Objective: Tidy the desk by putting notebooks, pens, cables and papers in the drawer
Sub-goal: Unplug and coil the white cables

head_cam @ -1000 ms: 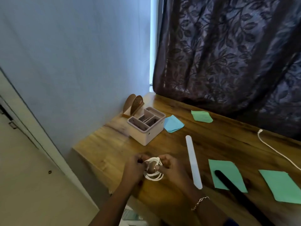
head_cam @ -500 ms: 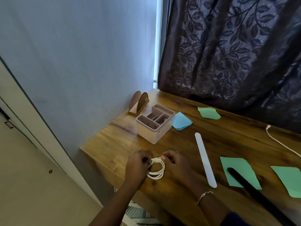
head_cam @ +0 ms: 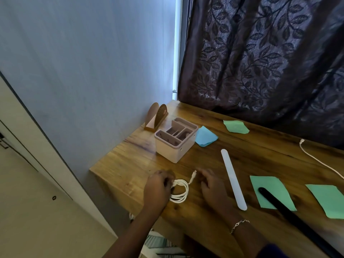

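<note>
Item: coiled white cable [head_cam: 180, 192], lay flat on the brown wooden tabletop [head_cam: 130, 164], near its front left corner.
Left hand [head_cam: 158, 189]: fingers curled over the coil's left side, gripping it; the nearer hand to the coil.
Right hand [head_cam: 211, 186]: sat just right of the coil, fingers bent downward, blurred.
Loose end: white plug [head_cam: 194, 173], pointed up and away from the coil, just beside the right hand; contact between them could not be told.
Relation for the coming move: coil lay between the two hands, immediately right of the left hand; judged ready to be lifted by that hand and brought back over the front edge.
Drawer: not plainly shown; only a pale striped patch [head_cam: 160, 244] below the front edge, partly covered by the forearms, nature unclear.
Awaiting: long white flat strip [head_cam: 232, 178], pointing away from the person; second white cable [head_cam: 316, 159], cut off at the right edge.
</note>
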The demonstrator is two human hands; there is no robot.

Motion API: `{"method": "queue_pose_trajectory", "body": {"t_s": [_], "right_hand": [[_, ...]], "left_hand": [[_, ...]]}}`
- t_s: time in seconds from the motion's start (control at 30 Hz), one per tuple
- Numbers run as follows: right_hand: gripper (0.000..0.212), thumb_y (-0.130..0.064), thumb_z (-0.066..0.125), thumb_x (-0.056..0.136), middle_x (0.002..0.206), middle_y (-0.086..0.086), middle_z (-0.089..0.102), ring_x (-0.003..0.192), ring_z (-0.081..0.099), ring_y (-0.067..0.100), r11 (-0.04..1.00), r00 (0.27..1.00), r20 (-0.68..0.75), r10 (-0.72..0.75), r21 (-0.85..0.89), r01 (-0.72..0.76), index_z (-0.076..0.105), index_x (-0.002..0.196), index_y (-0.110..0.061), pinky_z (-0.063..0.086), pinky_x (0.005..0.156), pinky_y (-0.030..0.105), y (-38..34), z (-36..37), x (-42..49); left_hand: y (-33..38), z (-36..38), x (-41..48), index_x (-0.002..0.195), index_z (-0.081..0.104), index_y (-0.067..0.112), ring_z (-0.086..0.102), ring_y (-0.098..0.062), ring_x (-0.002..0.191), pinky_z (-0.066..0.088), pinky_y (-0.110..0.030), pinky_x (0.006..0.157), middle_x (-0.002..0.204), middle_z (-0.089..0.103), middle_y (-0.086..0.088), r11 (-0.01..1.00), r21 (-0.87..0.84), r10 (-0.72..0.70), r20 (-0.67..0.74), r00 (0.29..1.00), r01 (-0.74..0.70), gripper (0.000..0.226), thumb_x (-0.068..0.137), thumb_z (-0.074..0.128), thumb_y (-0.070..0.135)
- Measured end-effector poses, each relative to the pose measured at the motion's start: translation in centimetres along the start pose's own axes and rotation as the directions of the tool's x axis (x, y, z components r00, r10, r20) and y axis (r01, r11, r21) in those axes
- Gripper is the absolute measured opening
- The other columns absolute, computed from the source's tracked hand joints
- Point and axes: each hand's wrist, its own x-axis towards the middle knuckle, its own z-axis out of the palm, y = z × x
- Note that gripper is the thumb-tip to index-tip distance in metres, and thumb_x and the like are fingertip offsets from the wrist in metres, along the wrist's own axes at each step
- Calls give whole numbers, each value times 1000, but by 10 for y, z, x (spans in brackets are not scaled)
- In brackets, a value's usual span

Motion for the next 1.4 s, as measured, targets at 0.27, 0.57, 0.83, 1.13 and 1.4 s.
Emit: {"method": "queue_pose_trajectory", "body": {"t_s": [0.27,0.57,0.83,1.13,1.4], "right_hand": [[40,-12,44,95,145,1,39,130,40,14,937,977,114,-180,-281,206,47,135,-17,32,106,22,8,2,-4],[31,-15,48,94,128,3,55,114,51,15,921,985,77,-157,-348,175,59,123,-16,39,97,22,13,5,-1],[41,-16,49,92,140,8,46,123,50,24,905,983,46,-178,-384,182,49,132,-17,42,100,33,15,-2,-9],[59,-32,56,89,151,12,27,136,34,32,823,992,-69,-103,-566,46,34,142,-17,41,100,45,38,-45,-38],[53,-36,33,99,157,1,0,145,8,23,859,993,-112,44,-503,-94,15,147,-23,22,114,37,86,-122,-65]], "left_hand": [[-8,7,-9,132,50,25,37,-11,133,20,-25,109,141,46,6,942,85,296,245,923,-325,74,75,27,66],[-7,11,-12,143,32,24,23,-7,140,5,-24,114,151,30,5,936,121,286,294,912,-332,87,72,9,69],[10,7,-12,139,40,14,21,-23,139,16,-43,115,146,39,-10,877,305,279,304,911,-371,77,91,6,64],[67,45,-16,144,28,13,9,-26,139,12,-43,112,153,18,-14,803,405,275,399,875,-437,78,88,2,60],[142,103,-20,144,-14,17,-31,-23,133,-21,-35,107,150,-25,-6,786,279,410,434,802,-552,97,64,-25,70]]}}
